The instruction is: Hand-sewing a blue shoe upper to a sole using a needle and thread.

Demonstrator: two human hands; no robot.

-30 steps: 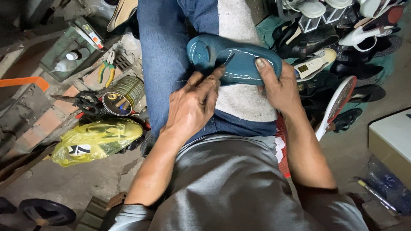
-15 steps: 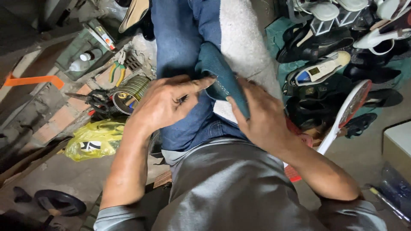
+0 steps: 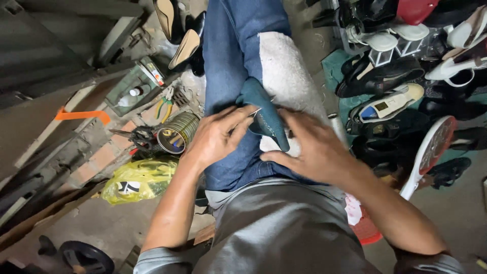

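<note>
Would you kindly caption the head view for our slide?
Left hand and right hand work a teal shoe on a towel-covered lap.
</note>
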